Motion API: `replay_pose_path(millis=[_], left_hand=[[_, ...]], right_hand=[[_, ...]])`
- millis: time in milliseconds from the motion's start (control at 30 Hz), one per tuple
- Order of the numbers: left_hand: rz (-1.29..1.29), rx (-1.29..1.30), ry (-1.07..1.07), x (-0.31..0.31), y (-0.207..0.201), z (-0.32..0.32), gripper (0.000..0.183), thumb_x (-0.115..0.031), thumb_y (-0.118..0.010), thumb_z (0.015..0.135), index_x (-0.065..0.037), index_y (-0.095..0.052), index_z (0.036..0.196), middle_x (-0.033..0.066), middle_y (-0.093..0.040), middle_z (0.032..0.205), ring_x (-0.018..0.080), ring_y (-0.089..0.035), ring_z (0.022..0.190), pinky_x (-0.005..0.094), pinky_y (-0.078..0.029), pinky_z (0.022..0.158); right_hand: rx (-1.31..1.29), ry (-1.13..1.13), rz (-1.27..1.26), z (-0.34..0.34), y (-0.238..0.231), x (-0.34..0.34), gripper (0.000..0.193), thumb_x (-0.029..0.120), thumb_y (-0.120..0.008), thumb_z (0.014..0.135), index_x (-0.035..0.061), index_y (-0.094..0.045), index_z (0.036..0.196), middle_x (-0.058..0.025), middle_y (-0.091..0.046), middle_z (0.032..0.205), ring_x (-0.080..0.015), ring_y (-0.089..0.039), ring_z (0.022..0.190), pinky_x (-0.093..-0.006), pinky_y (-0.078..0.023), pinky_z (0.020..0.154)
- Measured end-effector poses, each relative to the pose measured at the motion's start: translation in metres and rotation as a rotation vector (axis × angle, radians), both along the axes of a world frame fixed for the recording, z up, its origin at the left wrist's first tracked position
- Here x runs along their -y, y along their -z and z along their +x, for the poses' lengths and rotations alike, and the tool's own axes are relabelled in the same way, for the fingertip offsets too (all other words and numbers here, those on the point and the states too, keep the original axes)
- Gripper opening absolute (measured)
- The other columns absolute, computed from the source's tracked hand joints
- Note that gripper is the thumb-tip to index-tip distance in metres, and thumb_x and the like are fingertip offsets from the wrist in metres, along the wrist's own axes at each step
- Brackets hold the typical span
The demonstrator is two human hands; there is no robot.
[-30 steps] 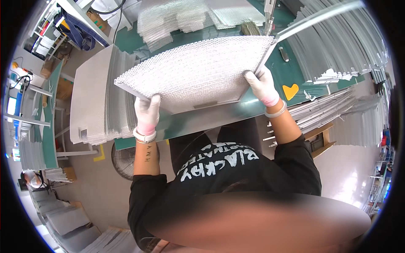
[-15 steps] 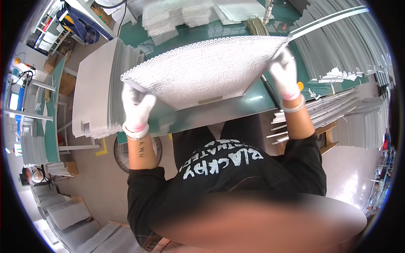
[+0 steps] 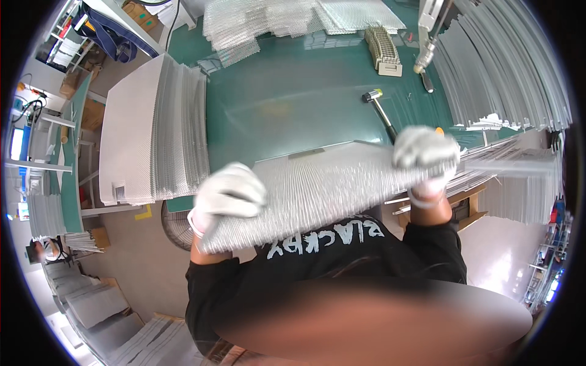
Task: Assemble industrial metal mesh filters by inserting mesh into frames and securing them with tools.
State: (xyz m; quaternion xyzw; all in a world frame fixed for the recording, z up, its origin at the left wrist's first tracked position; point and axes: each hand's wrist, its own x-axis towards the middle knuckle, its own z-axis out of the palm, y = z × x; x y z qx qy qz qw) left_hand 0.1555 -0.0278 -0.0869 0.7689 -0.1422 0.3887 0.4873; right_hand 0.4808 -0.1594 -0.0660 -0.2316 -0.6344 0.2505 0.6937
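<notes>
Both my hands wear white gloves and grip a silvery mesh panel (image 3: 323,183) between them. My left hand (image 3: 231,194) is closed over its left side, and my right hand (image 3: 426,149), blurred by motion, is closed on its right side. The panel tilts over the table's front edge, close to my black shirt. A thin frame runs along its far edge, with a small grey tab (image 3: 307,152) on it. Just beyond my right hand lies a hammer (image 3: 381,111) with a black-and-yellow head.
Stacked mesh panels (image 3: 183,128) stand at the left of the green table (image 3: 274,104). Mesh sheets (image 3: 268,18) lie at the back, near a beige ribbed strip (image 3: 383,52). Tall grey panels (image 3: 500,67) fill the right. A dark-handled tool (image 3: 426,80) lies there. A fan (image 3: 176,226) stands below.
The panel has swung from above the table toward my body, its raised edge coming down near my shirt. Both hands moved down and nearer with it, uncovering the hammer and the table top.
</notes>
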Motion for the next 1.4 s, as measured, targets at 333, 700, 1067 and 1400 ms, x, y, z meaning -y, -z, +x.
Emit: replay_pose_path(millis=[333,700,1067,1400], left_hand=[[0.293,-0.845,-0.380,-0.023,0.107,-0.009,0.029,-0.010,-0.059,0.082,-0.007,-0.064,0.110,0.0143,-0.061,0.119,0.0369,-0.053,0.119,0.0452,-0.038,0.105],[0.239,-0.994,0.078,-0.032,0.069,0.082,0.051,-0.032,-0.048,0.099,-0.002,-0.045,0.140,0.0189,-0.045,0.144,0.0339,-0.037,0.138,0.0416,-0.029,0.115],[0.410,-1.073,0.340,-0.044,0.132,0.138,0.062,-0.039,-0.036,0.104,-0.009,-0.018,0.155,0.0127,-0.018,0.161,0.0375,-0.009,0.149,0.0447,-0.011,0.122],[-0.330,-0.267,0.655,-0.066,-0.001,0.080,0.065,-0.052,-0.053,0.096,0.006,-0.062,0.122,0.0226,-0.068,0.112,0.0284,-0.064,0.085,0.0405,-0.052,0.083]], right_hand=[[0.252,-0.248,0.118,0.012,0.024,0.040,0.024,0.022,-0.058,0.092,0.0026,-0.061,0.078,-0.0141,-0.069,0.085,-0.0290,-0.068,0.077,-0.0395,-0.054,0.065],[0.270,-0.042,0.051,0.003,0.026,0.062,0.041,0.043,-0.059,0.092,0.0037,-0.057,0.078,-0.0126,-0.068,0.087,-0.0255,-0.066,0.076,-0.0356,-0.054,0.065],[0.158,-0.022,0.150,0.008,0.034,0.051,0.047,0.052,-0.053,0.095,0.0050,-0.056,0.091,-0.0091,-0.066,0.080,-0.0245,-0.065,0.070,-0.0360,-0.052,0.060],[0.051,0.136,0.041,0.015,0.022,0.016,0.026,0.025,-0.070,0.090,0.0024,-0.061,0.084,-0.0103,-0.064,0.071,-0.0243,-0.064,0.062,-0.0355,-0.053,0.056]])
